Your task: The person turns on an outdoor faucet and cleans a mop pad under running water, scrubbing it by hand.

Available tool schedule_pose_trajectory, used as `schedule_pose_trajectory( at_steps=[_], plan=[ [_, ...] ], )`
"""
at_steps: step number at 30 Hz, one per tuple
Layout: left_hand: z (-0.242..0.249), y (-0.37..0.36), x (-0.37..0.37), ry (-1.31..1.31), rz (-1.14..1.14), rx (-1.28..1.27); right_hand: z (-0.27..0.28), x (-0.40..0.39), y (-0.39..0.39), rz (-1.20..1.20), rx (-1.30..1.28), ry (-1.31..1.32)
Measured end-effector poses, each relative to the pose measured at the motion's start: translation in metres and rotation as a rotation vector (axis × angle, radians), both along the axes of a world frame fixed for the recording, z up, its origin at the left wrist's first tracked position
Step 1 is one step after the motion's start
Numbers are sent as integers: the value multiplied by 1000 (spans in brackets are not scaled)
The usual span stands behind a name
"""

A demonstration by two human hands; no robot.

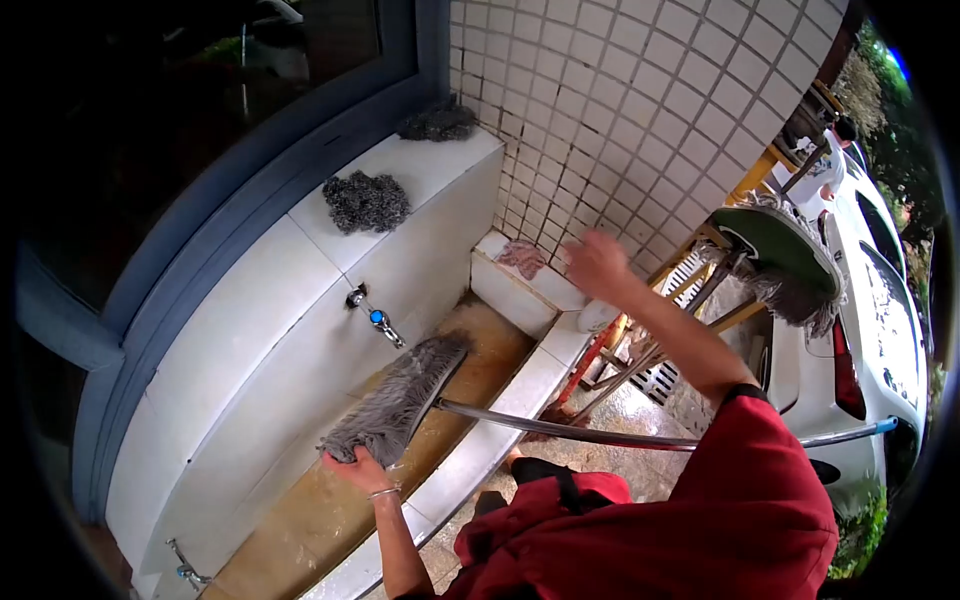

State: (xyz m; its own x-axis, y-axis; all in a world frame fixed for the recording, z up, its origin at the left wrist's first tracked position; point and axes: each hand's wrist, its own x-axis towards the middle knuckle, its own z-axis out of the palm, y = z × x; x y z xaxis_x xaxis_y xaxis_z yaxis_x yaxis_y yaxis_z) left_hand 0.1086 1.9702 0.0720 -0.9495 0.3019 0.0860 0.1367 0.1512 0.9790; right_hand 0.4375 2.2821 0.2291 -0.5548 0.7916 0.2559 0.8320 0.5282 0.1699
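Observation:
A wet grey flat mop head (400,395) lies tilted in the tiled trough (505,335), its strands hanging down. My left hand (360,472) grips the mop head's near end, fingers curled into the strands. From the mop head a metal handle (570,430) runs right across the trough's rim and past my body. My right hand (600,265) is raised by the tiled wall, slightly blurred, with fingers apart and nothing visible in it. Close to it are a pink rag (522,258) on the ledge and a white container (597,316). A tap (378,318) with a blue mark is above the trough.
Two dark steel-wool-like clumps, one nearer (366,202) and one farther (438,122), rest on the ledge under the window. A second tap (185,570) is at lower left. Another mop (780,255) stands at right. Beyond are a white car (880,330) and a person (835,150).

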Motion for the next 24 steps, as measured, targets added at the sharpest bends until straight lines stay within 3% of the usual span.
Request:
schedule_pose_trajectory(
  at_steps=[2,4,5,6,7,8,10,11,13,15,16,19,22,24],
  plan=[
    [-6,-4,-3,2,12,34,22,38,-18,-86,-134,-316],
    [-22,-5,-4,39,93,-36,-36,85,-2,-147,-280,-225],
    [-35,-5,-6,83,158,-121,-19,78,-11,-169,-505,-210],
    [-29,-9,-10,1,46,-87,-79,105,13,-144,-527,-90],
    [-74,-33,-26,167,144,-196,-47,56,-7,-282,-517,-149],
    [-99,-39,-47,225,138,-218,-128,87,24,-269,-334,-171],
    [-120,-23,-68,218,59,-242,-42,58,-7,-440,-534,-9],
    [-121,-14,-76,216,-5,-246,-30,68,-24,-455,-477,103],
    [-120,-12,-76,233,-25,-300,-41,71,-23,-486,-327,188],
    [-145,-12,-87,286,-188,-138,-45,72,-15,-535,-314,218],
    [-163,-14,-94,309,-268,-59,-52,75,-9,-490,-338,234],
    [-145,-18,-79,521,-212,-249,-64,77,-1,-365,-398,270],
    [-140,-2,-82,85,-227,296,-15,45,-6,-185,-331,404],
    [-113,-1,-69,380,-211,4,46,17,-5,-116,-329,574]
  ],
)
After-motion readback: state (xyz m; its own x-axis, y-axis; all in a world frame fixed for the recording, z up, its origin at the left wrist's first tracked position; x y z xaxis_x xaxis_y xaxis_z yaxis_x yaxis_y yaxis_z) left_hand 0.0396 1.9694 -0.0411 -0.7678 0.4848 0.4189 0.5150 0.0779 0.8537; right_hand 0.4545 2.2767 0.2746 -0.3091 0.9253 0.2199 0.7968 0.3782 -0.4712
